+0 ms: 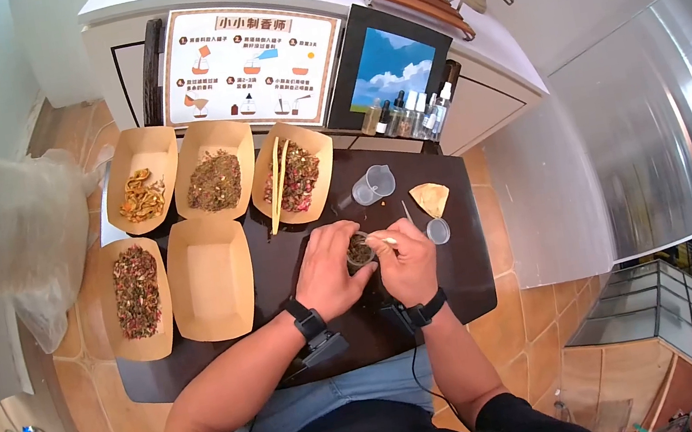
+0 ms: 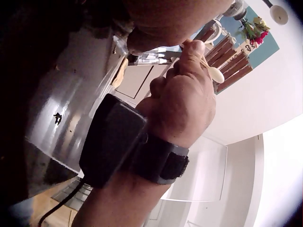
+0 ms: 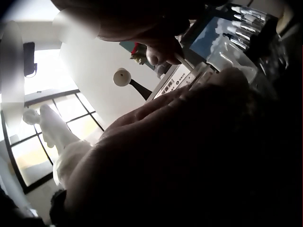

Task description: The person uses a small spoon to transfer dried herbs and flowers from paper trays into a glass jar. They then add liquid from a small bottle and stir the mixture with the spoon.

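A small clear cup [image 1: 359,250] with dark crumbled material stands on the dark table, the left hand [image 1: 327,268] curled round its left side with the thumb at the near side. Over the cup, the right hand [image 1: 408,265] pinches a small pale spoon [image 1: 388,241], one end down at the contents. In the left wrist view the right hand [image 2: 182,99] is closed round the spoon, whose rounded pale end [image 2: 216,74] sticks out. The right wrist view shows the left hand [image 3: 170,123] dark beside the clear cup rim [image 3: 202,73]; the spoon's thin handle [image 3: 185,61] leans there.
Behind the hands stands an empty clear cup [image 1: 374,185]. Right of them lie a folded tan filter [image 1: 430,200] and a small round lid [image 1: 438,231]. Paper trays, several with dried petals [image 1: 136,292], are at the left; wooden tongs [image 1: 279,186] lie across one. Small bottles [image 1: 412,117] stand behind.
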Available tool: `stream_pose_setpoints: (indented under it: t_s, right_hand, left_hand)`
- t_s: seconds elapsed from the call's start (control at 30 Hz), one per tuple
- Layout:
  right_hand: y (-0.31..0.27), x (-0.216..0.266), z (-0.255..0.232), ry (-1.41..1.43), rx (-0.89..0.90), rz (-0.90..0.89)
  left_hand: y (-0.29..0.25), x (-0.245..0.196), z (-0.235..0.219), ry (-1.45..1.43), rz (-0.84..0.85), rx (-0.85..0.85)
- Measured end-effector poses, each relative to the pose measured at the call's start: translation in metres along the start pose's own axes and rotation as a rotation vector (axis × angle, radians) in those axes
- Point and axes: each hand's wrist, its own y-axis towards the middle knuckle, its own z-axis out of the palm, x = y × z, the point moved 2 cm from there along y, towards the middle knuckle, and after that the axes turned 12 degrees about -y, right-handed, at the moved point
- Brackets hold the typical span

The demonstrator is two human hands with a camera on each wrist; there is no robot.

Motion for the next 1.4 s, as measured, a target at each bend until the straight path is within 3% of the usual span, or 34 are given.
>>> stream_pose_setpoints:
  t_s: [0.17,0.23,0.27,0.33,0.47,0.6,0.67,0.77,0.93,1.0,1.1,1.4]
  right_hand:
    - [0.000,0.005,-0.007,0.018,0.009,0.055]
    - [0.000,-0.003,0.000,0.026,0.182,0.052]
    - [0.000,-0.004,-0.001,0.025,0.176,0.052]
    - [-0.001,0.003,-0.005,0.102,-0.032,0.058]
    - [-0.003,-0.011,0.004,0.145,0.148,0.105]
    - [-0.003,-0.004,0.001,0.172,0.034,0.114]
    - [-0.005,-0.014,0.009,0.178,0.244,0.144]
    - [-0.003,0.001,-0.003,0.179,0.137,0.157]
    - [-0.006,-0.010,0.004,0.265,0.230,0.198]
    - [-0.006,-0.004,-0.004,0.287,0.093,0.203]
    - [-0.009,-0.012,0.005,0.254,0.243,0.213]
    - [-0.005,0.001,-0.002,0.122,0.123,0.143]
  left_hand:
    - [0.000,0.000,-0.001,0.006,0.008,0.001]
    - [-0.002,0.000,0.001,0.010,0.012,-0.007]
    - [0.000,0.002,0.001,0.017,0.021,-0.020]
    - [0.001,0.000,-0.001,0.010,0.014,-0.010]
    - [0.000,0.000,0.000,0.016,0.012,-0.003]
    - [0.000,0.000,-0.001,-0.001,-0.001,-0.001]
    - [0.001,0.000,0.000,0.024,0.026,-0.008]
    - [0.001,0.001,0.000,0.010,0.008,-0.005]
    - [0.001,-0.002,0.000,0.013,0.012,-0.004]
    - [0.001,-0.001,-0.001,0.007,-0.014,-0.007]
    - [0.000,0.000,0.002,0.022,0.021,-0.008]
    - [0.000,0.000,0.000,0.017,0.004,-0.009]
